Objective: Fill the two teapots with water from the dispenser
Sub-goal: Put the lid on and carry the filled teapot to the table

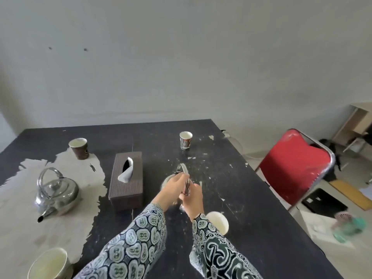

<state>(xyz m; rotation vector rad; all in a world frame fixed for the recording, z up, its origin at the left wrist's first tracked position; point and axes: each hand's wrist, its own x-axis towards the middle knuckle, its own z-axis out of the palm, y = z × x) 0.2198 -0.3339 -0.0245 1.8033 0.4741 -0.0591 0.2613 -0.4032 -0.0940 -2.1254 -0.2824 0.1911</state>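
Head view, ordered from the viewer outward. Nearest, at the lower left edge and well left of the grip, a pale paper cup (pixel 48 262) stands on the table (pixel 251 248). Two patterned sleeves (pixel 132 248) rise toward the centre. Just behind the right wrist, on the near side of the grip, sits a white cup (pixel 218 220).

At the centre, the left hand (pixel 174 187) and the right hand (pixel 193 198) are both clenched around the metal handle (pixel 184 170) of the nearer teapot (pixel 167 181); its body is blurred and largely hidden beneath the hands, so whether it rests on the table cannot be told.

Just left of the grip lies a brown tissue box (pixel 126 178) with a tissue protruding. Well left of it, the second teapot (pixel 55 194) stands upright and untouched on the worn pale patch of the tabletop, lid on, spout pointing toward the viewer.

Beyond the grip, a printed coffee cup (pixel 185 140) stands near the far edge; a brown cup (pixel 79 148) stands far left. To the right, off the table, is a red chair (pixel 291 166).
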